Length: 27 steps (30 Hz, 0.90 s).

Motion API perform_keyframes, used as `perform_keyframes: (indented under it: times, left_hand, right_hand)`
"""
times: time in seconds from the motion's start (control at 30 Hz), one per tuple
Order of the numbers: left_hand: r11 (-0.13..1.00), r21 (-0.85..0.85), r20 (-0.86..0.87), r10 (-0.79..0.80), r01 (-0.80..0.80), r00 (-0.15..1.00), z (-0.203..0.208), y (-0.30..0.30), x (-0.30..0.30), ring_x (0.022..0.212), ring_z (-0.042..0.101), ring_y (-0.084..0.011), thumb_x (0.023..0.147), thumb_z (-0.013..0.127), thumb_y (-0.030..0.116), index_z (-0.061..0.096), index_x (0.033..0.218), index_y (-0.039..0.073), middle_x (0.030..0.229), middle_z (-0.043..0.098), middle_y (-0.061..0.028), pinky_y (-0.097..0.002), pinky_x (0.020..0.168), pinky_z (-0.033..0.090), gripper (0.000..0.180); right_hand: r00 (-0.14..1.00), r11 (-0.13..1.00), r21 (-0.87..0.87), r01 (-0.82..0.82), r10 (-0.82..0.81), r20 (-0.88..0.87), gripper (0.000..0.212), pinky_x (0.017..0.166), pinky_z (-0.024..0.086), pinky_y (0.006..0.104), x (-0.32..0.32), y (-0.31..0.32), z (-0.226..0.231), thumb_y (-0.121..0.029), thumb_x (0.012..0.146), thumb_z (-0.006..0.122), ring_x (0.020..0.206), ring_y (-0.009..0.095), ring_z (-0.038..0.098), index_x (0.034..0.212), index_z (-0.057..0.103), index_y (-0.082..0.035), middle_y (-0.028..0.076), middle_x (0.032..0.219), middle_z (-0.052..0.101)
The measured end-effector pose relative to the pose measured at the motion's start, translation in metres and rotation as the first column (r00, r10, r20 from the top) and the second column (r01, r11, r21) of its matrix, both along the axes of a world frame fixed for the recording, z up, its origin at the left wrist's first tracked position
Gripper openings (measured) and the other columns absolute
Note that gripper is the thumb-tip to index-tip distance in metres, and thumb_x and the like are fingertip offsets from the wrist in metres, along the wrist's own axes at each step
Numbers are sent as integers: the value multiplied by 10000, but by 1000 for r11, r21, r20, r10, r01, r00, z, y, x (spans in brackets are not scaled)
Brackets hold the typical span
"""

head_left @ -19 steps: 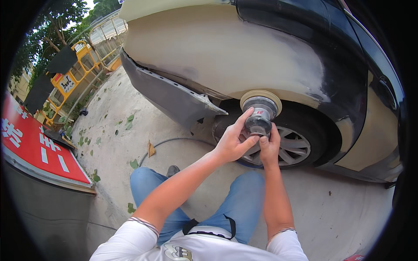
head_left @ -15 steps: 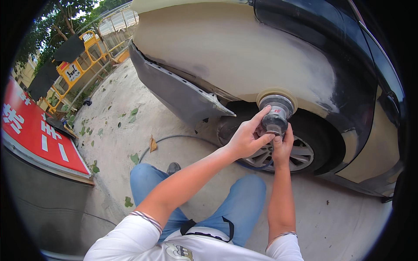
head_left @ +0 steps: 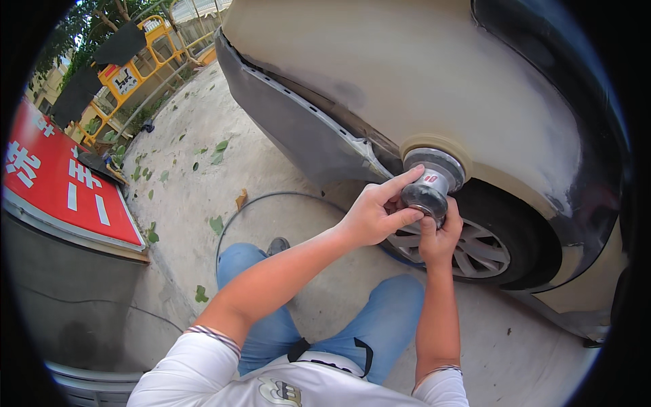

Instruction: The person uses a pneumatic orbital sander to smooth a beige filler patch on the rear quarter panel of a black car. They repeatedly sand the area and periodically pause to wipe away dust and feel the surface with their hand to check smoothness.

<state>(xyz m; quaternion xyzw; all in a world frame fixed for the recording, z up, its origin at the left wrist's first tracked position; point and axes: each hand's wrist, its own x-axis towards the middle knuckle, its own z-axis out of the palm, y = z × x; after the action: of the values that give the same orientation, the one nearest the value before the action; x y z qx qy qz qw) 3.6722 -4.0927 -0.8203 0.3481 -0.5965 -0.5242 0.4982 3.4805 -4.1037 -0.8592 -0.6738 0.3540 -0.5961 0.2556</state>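
Note:
A round orbital sander (head_left: 434,180) with a tan disc pad is pressed against the sanded beige and grey body panel (head_left: 407,74) of a dark car, just above the wheel arch. My left hand (head_left: 373,214) grips the sander from its left side, thumb and fingers around the body. From below, my right hand (head_left: 441,237) closes on the tool's rear end; its fingertips are partly hidden. Beneath the sander sits the car's wheel (head_left: 481,251). Close to the pad's left, the loose end of a dark grey bumper (head_left: 298,129) stands away from the panel along a gap.
A dark hose (head_left: 271,195) curves over the concrete ground (head_left: 183,183) toward the wheel. Scattered leaves lie to the left. A red sign board (head_left: 68,183) stands at the left edge, with a yellow barrier (head_left: 125,81) behind it. My bent knees are below my arms.
The sander, with both hands on it, has moved left along the panel, closer to the bumper end. The whole view has shifted slightly, bringing the car further right.

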Motion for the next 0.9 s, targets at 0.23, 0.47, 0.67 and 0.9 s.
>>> perform_keyframes:
  times: [0.23,0.47,0.67,0.9]
  left_hand:
    - [985,-164,-125,-64,43,990,-22,-12,17,1034,716,-128,978,827,61,451,1682,85,1184,787,-102,-322,919,601,799]
    - [975,-221,-122,-23,-5,992,-25,-17,18,849,707,-110,917,853,60,528,1628,68,1032,793,-100,-296,813,588,781]
    - [976,-217,-117,-21,-5,993,-24,-18,25,837,714,-103,912,853,52,533,1625,71,1026,799,-92,-288,794,587,781]
    - [964,-261,-72,-68,47,995,6,-16,-9,905,729,-115,940,869,79,524,1632,69,1082,806,-110,-314,832,605,773]
  right_hand:
    - [999,999,7,39,-39,-7,700,779,544,310,19,-1,-6,-659,989,749,867,136,679,1167,677,14,69,976,756]
    - [998,999,-1,44,-44,55,701,763,534,304,30,-1,-9,-682,993,728,861,121,670,1151,673,-1,43,978,758]
    - [995,1000,-3,18,-17,101,679,740,510,288,39,-4,-5,-666,984,751,824,100,618,1130,669,-8,20,914,709]
    - [981,989,-12,148,-146,127,749,833,545,313,8,3,-3,-724,1000,676,936,154,695,1197,683,-1,58,1048,742]
